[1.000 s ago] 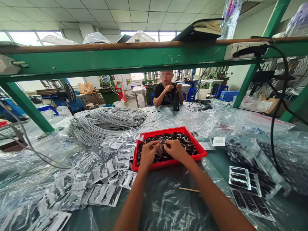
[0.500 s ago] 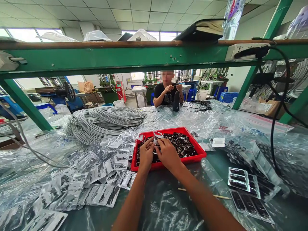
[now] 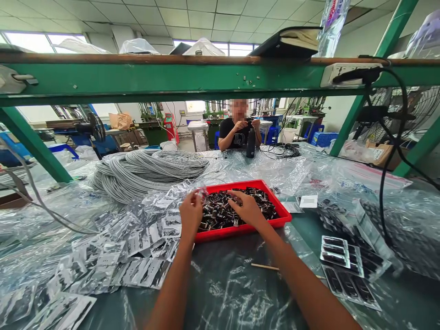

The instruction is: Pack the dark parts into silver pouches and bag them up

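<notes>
A shallow red tray (image 3: 240, 230) full of small black parts with shiny metal bits (image 3: 220, 211) stands before me. At its left end, my left hand (image 3: 191, 213) is closed in a pinch on a small clear plastic packet (image 3: 202, 194), blurred and partly hidden by the fingers. Over the middle of the tray hovers my right hand (image 3: 248, 209), its thumb and fingers apart and nothing visible between them. Left of the tray spreads a heap of flat silvery-clear packets (image 3: 137, 245), several with dark contents.
Behind the packets lies a large coil of grey cable (image 3: 147, 174). A thin wooden stick (image 3: 264, 266) rests near my right forearm. Black parts in clear blister packs (image 3: 335, 252) lie at right. A green shelf beam (image 3: 192, 80) crosses ahead; a person (image 3: 237, 130) sits opposite beside a dark bottle (image 3: 251, 143).
My hands, together over the tray before, have parted. The left has moved left with the packet; the right has let go of it and opened over the black parts.
</notes>
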Demonstrator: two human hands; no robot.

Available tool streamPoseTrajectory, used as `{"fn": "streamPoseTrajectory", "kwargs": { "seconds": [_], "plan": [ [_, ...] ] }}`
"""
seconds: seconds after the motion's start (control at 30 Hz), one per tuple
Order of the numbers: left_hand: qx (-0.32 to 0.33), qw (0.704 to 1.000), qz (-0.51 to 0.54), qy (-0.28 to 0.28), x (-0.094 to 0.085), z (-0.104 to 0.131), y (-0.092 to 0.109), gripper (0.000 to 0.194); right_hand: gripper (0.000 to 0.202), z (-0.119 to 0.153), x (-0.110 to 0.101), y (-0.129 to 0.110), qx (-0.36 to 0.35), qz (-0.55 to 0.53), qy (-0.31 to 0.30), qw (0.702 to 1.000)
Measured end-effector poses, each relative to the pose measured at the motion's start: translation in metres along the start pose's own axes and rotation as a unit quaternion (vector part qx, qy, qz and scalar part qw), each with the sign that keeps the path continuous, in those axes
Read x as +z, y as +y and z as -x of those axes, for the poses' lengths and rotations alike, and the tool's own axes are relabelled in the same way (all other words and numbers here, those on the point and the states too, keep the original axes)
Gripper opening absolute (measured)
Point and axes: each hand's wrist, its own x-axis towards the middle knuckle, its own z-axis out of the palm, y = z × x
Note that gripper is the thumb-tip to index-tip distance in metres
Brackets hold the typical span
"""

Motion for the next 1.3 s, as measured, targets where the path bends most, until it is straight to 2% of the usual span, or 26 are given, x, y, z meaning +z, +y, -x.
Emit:
{"fn": "streamPoseTrajectory", "kwargs": {
  "seconds": [0.07, 0.13, 0.17, 0.2, 0.23, 0.27, 0.3, 0.33, 0.37, 0.4, 0.43, 0.47, 0.5, 0.57, 0.63, 0.73, 0.87, 0.93, 1.0, 1.07, 1.1, 1.13, 1.2, 1.3],
  "plan": [
    [0.001, 0.990, -0.061, 0.127, -0.022, -0.010, -0.007, 0.038, 0.032, -0.002, -0.008, 0.000, -0.041, 0.025, 0.019, 0.999],
    [0.026, 0.961, -0.103, 0.255, -0.042, -0.017, -0.012, 0.042, 0.030, -0.003, -0.015, -0.001, -0.059, 0.036, 0.026, 0.997],
    [0.052, 0.944, -0.123, 0.301, -0.049, -0.019, -0.013, 0.042, 0.029, -0.004, -0.018, -0.002, -0.058, 0.032, 0.027, 0.997],
    [0.086, 0.932, -0.144, 0.321, -0.051, -0.019, -0.014, 0.040, 0.028, -0.004, -0.020, -0.003, -0.053, 0.024, 0.028, 0.998],
    [0.122, 0.929, -0.166, 0.307, -0.048, -0.019, -0.014, 0.038, 0.027, -0.004, -0.020, -0.004, -0.047, 0.015, 0.031, 0.998],
    [0.158, 0.934, -0.194, 0.256, -0.041, -0.018, -0.013, 0.035, 0.027, -0.004, -0.020, -0.006, -0.043, 0.004, 0.032, 0.999],
    [0.187, 0.940, -0.229, 0.173, -0.030, -0.018, -0.013, 0.035, 0.027, -0.004, -0.019, -0.007, -0.044, -0.005, 0.031, 0.999],
    [0.207, 0.937, -0.273, 0.066, -0.018, -0.019, -0.012, 0.036, 0.027, -0.003, -0.018, -0.009, -0.050, -0.011, 0.028, 0.998],
    [0.217, 0.920, -0.324, -0.046, -0.006, -0.023, -0.013, 0.038, 0.027, -0.003, -0.017, -0.011, -0.058, -0.014, 0.023, 0.998],
    [0.216, 0.890, -0.375, -0.143, 0.004, -0.028, -0.015, 0.041, 0.027, -0.003, -0.016, -0.013, -0.068, -0.014, 0.018, 0.997],
    [0.205, 0.859, -0.417, -0.215, 0.011, -0.036, -0.019, 0.043, 0.027, -0.003, -0.016, -0.015, -0.075, -0.014, 0.014, 0.997],
    [0.190, 0.838, -0.443, -0.255, 0.012, -0.046, -0.024, 0.045, 0.028, -0.003, -0.017, -0.015, -0.080, -0.013, 0.013, 0.997],
    [0.174, 0.828, -0.458, -0.272, 0.009, -0.056, -0.030, 0.046, 0.028, -0.003, -0.018, -0.016, -0.082, -0.012, 0.015, 0.996],
    [0.146, 0.827, -0.469, -0.274, -0.012, -0.077, -0.046, 0.049, 0.029, -0.004, -0.021, -0.014, -0.080, -0.012, 0.022, 0.997],
    [0.123, 0.828, -0.478, -0.266, -0.040, -0.092, -0.062, 0.051, 0.028, -0.005, -0.023, -0.010, -0.074, -0.011, 0.027, 0.997],
    [0.113, 0.838, -0.472, -0.250, -0.077, -0.099, -0.082, 0.052, 0.027, -0.007, -0.024, -0.006, -0.068, -0.007, 0.031, 0.997],
    [0.124, 0.864, -0.437, -0.218, -0.099, -0.092, -0.095, 0.052, 0.026, -0.008, -0.036, -0.022, -0.082, 0.022, 0.033, 0.996],
    [0.127, 0.878, -0.417, -0.195, -0.104, -0.088, -0.093, 0.051, 0.025, -0.003, -0.049, -0.037, -0.094, 0.061, -0.008, 0.994],
    [0.138, 0.893, -0.393, -0.172, -0.108, -0.082, -0.083, 0.053, 0.023, 0.011, -0.060, -0.048, -0.089, 0.107, -0.109, 0.984],
    [0.160, 0.905, -0.364, -0.154, -0.110, -0.070, -0.065, 0.056, 0.020, 0.036, -0.061, -0.053, -0.063, 0.176, -0.230, 0.955],
    [0.179, 0.911, -0.340, -0.149, -0.110, -0.061, -0.054, 0.056, 0.017, 0.052, -0.058, -0.052, -0.046, 0.225, -0.270, 0.935],
    [0.200, 0.917, -0.312, -0.148, -0.109, -0.049, -0.042, 0.055, 0.014, 0.070, -0.052, -0.051, -0.033, 0.280, -0.291, 0.914],
    [0.245, 0.925, -0.241, -0.160, -0.105, -0.019, -0.015, 0.050, 0.016, 0.107, -0.037, -0.047, -0.018, 0.390, -0.281, 0.876],
    [0.289, 0.913, -0.179, -0.228, -0.086, 0.030, 0.019, 0.040, 0.020, 0.157, -0.026, -0.047, -0.043, 0.477, -0.264, 0.837]
  ]
}}
